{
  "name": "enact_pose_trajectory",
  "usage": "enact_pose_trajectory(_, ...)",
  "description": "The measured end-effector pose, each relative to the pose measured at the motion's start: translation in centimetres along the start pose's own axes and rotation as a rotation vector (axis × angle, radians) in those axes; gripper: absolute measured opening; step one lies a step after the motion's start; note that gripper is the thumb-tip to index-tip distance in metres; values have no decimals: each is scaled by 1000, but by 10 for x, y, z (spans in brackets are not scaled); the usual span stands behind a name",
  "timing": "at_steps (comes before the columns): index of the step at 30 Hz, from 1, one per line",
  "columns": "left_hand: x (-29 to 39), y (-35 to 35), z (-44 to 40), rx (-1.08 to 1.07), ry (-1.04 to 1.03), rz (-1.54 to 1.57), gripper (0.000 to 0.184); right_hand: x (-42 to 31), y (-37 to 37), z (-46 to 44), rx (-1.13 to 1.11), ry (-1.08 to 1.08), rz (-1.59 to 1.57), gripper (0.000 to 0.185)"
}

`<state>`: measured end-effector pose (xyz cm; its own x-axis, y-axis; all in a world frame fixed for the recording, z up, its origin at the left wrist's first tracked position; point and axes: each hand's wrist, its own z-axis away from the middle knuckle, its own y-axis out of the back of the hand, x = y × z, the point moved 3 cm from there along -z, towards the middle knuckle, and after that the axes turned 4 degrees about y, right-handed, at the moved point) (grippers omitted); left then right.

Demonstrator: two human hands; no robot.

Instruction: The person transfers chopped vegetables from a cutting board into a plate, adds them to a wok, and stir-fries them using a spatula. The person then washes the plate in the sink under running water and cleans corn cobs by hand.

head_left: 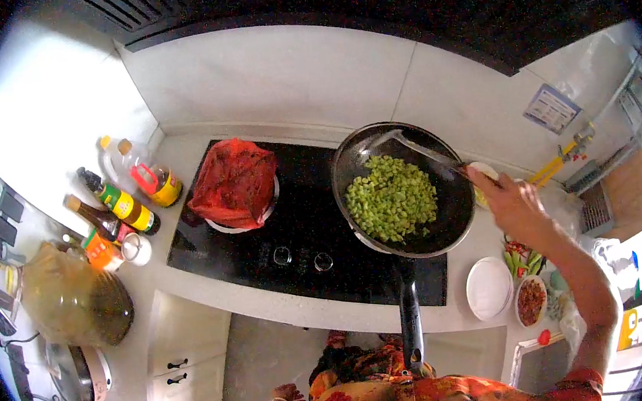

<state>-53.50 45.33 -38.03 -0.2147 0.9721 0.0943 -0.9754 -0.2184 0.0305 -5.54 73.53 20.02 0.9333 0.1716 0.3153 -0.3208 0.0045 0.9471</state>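
Observation:
My right hand (508,196) is closed around the handle of a spatula (428,151). The metal blade of the spatula rests near the far inner side of a dark wok (456,222). Diced green vegetables (392,200) lie heaped in the middle of the wok, which sits on the right side of the black cooktop (301,195). The wok's long black handle (410,315) points towards my body, with no hand on it. Down beside my patterned clothing hangs my left hand (287,394), small in view, fingers loosely apart and holding nothing.
A red plastic bag (234,182) covers something on the left burner. Sauce bottles (126,204) stand left of the cooktop, near a bagged pot (76,301). To the right are a white plate (489,289) and a bowl of reddish-brown food (532,301). The range hood (302,9) hangs overhead.

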Motion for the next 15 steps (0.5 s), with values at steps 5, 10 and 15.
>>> enact_pose_trajectory(5, 28, -3, 13, -67, -36, 116, 24, -18, -22, 10, 76, -6, 21, 61)
enact_pose_trajectory(10, 30, -4, -11, -145, -31, 64, 22, -3, 51, 56, -299, -128, -90, 52)
enact_pose_trajectory(15, 29, -12, -14, -103, -21, -7, 23, 11, 106, 97, -298, -176, -89, 45)
